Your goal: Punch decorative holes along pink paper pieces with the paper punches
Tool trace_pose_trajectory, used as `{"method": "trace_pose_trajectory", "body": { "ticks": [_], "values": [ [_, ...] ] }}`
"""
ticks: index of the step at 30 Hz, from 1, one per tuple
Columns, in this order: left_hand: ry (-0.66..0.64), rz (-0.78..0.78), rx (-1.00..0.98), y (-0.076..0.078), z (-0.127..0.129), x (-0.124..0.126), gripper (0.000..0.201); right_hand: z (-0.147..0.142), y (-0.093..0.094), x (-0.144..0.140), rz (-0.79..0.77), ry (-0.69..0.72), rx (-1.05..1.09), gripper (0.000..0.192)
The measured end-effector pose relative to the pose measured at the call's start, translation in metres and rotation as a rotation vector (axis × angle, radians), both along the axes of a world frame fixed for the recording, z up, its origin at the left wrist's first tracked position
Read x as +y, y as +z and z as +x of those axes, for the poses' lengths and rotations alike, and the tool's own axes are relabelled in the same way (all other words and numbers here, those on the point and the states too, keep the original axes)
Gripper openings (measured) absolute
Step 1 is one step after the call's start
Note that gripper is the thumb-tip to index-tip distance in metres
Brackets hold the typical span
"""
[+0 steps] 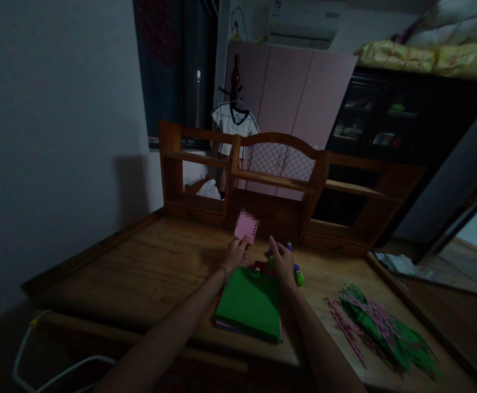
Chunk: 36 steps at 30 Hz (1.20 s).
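Observation:
Near the middle of the desk, my left hand (235, 254) pinches a pink paper card (245, 228) with a row of small dark marks or holes along its right side. The card's upper part is blurred. My right hand (282, 261) is bent among small colourful toy-like figures with round eyes, including a red one (258, 267), a green one (299, 278) and a purple one (289, 246). Its fingers are curled, and what lies within them is hidden. Below both hands lies a stack of coloured sheets, a green sheet (249, 305) on top. Small pink bits (251, 256) are scattered beside my left hand.
Pink and green strips (380, 325) lie in a loose heap at the right of the wooden desk (148, 262). A wooden shelf unit (277, 180) stands along the desk's back edge. A white cable (19, 357) hangs at the lower left.

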<state>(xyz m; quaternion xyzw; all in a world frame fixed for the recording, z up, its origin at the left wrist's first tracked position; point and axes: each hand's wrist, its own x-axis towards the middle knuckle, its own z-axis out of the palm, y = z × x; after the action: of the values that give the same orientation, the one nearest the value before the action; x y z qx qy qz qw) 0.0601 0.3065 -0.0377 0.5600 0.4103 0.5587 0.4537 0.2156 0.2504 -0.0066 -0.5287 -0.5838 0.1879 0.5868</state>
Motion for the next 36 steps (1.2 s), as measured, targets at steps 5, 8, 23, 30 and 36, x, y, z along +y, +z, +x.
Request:
{"method": "trace_pose_trajectory", "body": {
  "ticks": [5,8,23,30,36],
  "values": [
    [-0.01,0.056,0.077,0.0,0.0003,-0.0001,0.053,0.0001,-0.0015,0.0016,-0.003,-0.006,-0.012,0.051],
    [-0.023,0.065,0.123,-0.0012,0.0002,0.0005,0.053,0.0003,-0.0011,0.0013,-0.002,0.01,-0.002,0.05],
    [-0.01,0.124,0.161,0.0007,0.0002,-0.002,0.052,0.0,-0.0023,0.0018,-0.004,-0.017,-0.02,0.054],
    [0.009,0.142,0.207,-0.0008,0.0006,-0.0001,0.054,0.0011,-0.003,0.0022,-0.001,-0.022,-0.055,0.053],
    [0.005,0.142,0.219,-0.0026,0.0008,0.0011,0.054,0.0017,-0.0032,0.0031,-0.004,-0.009,-0.052,0.052]
  ]
}}
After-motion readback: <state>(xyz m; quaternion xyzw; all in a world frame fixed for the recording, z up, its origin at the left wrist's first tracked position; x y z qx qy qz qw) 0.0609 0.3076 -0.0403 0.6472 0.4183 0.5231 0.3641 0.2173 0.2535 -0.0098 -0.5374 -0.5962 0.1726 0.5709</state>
